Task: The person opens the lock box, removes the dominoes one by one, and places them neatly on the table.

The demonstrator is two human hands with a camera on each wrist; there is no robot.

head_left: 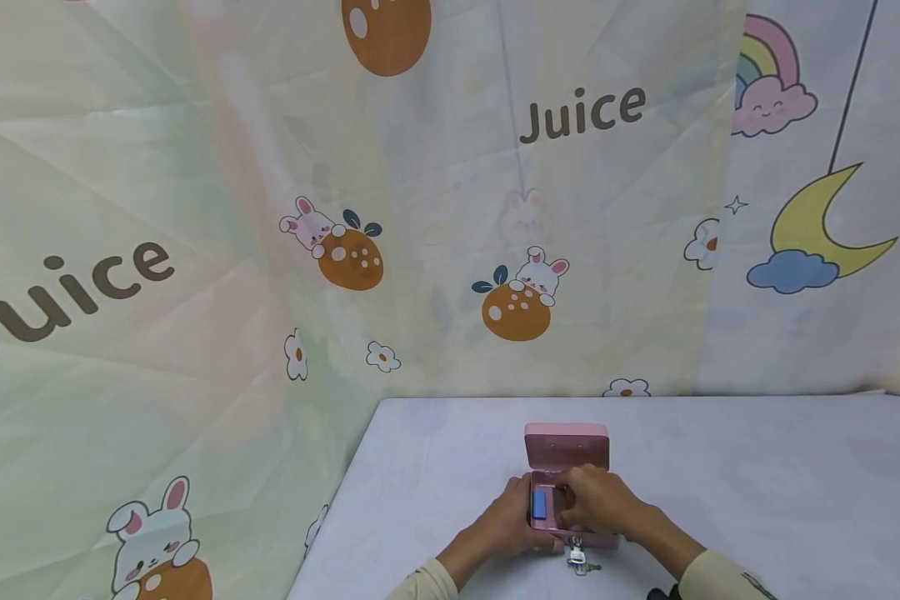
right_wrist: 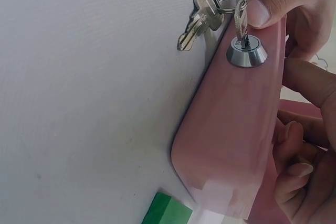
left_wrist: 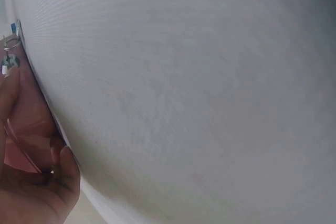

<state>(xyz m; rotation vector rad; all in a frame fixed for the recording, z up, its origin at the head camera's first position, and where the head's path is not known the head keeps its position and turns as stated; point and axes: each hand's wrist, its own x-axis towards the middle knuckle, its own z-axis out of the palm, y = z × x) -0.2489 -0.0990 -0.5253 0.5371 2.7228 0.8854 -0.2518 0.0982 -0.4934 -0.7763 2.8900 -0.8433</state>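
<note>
A pink metal cash box (head_left: 594,541) stands on the table with its lid (head_left: 566,450) raised. My left hand (head_left: 504,521) grips the box at its left side, thumb on the front wall near the lock (right_wrist: 247,53). A key (right_wrist: 241,22) sits in that lock, and a second key (right_wrist: 202,19) hangs from the same ring. Inside the box, toward the left, lies a blue block (head_left: 539,504). My right hand (head_left: 600,500) reaches into the box from the right with bent fingers. The fingertips are hidden by the wall, so whether they hold anything does not show.
A green block (right_wrist: 168,211) lies on the table close to the box, at the lower edge of the right wrist view. The white-covered table (head_left: 757,475) meets a printed curtain behind. Something black (head_left: 660,594) shows at the bottom edge by the right sleeve.
</note>
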